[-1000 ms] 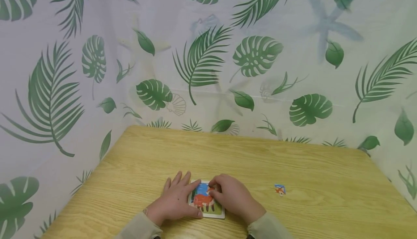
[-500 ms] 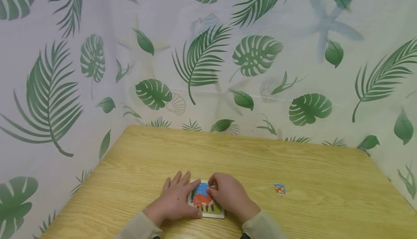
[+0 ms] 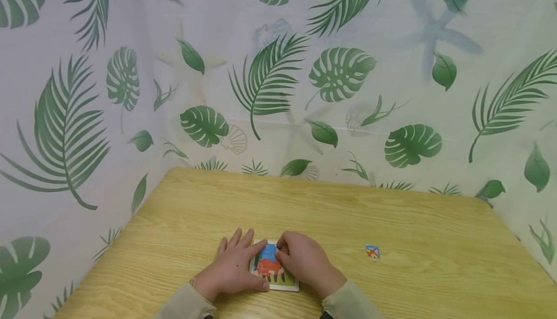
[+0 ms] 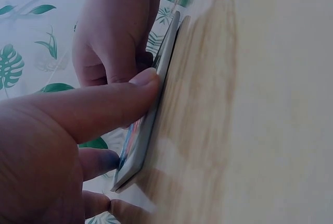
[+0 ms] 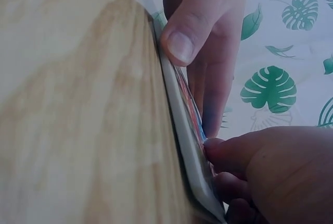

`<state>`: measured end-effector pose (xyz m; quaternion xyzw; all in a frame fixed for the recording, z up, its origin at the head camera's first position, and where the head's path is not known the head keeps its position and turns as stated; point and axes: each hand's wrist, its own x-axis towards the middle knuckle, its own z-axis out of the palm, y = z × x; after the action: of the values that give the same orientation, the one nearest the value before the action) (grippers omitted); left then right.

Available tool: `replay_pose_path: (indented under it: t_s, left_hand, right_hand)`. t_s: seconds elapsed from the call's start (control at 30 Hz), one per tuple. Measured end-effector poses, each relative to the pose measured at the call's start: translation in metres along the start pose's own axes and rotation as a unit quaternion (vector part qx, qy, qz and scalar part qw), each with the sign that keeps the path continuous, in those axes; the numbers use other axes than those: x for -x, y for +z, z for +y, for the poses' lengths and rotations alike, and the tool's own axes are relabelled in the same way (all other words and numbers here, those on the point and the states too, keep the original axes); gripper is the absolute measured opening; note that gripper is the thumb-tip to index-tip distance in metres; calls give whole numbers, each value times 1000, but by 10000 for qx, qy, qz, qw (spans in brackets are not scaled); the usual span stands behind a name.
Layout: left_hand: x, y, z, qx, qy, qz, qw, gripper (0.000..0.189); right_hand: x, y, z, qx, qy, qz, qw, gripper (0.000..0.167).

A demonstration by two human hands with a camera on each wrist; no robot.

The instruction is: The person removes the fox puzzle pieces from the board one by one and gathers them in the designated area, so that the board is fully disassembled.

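Note:
A small framed jigsaw puzzle [image 3: 285, 288] lies flat on the wooden table, its picture showing a red-orange animal on green under a blue sky. My left hand [image 3: 232, 267] rests over its left side with fingers spread, the thumb on the near edge and the index finger at the upper left corner. At the picture's upper right, my right hand [image 3: 308, 261] pinches a puzzle piece between thumb and curled fingers, mostly hidden by them. Both wrist views show the puzzle's pale rim edge-on, with the left thumb [image 5: 182, 47] pressing it.
One loose puzzle piece [image 3: 373, 252], blue with an orange fox face, lies on the table [image 3: 209, 198] to the right of my right hand. A white curtain [image 3: 270, 154] printed with green leaves hangs behind the table and along its left side.
My right hand has shifted slightly left at the puzzle's upper right, and the orange piece showing at its fingertips is now mostly covered. The left hand stays in place.

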<state>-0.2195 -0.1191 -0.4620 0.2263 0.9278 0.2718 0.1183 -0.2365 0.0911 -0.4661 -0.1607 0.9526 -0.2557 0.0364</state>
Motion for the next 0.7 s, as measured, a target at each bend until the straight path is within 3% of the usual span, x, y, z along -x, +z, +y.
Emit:
replay_pose_path:
  t_s: [0.23,0.5,0.7]
  left_hand:
    - [-5,5,-9,1,1,-10,10000,104]
    - [1,-2,2,-34,18,-25,10000,100]
    - [2,-2,1,-91,-11,-104,9999,100]
  right_hand:
    - [0,0,2,-182,82,-44,9998,18]
    - [0,3,2,-258,164,117,9995,20]
    - [0,5,3,-273,87,257,9993,21]
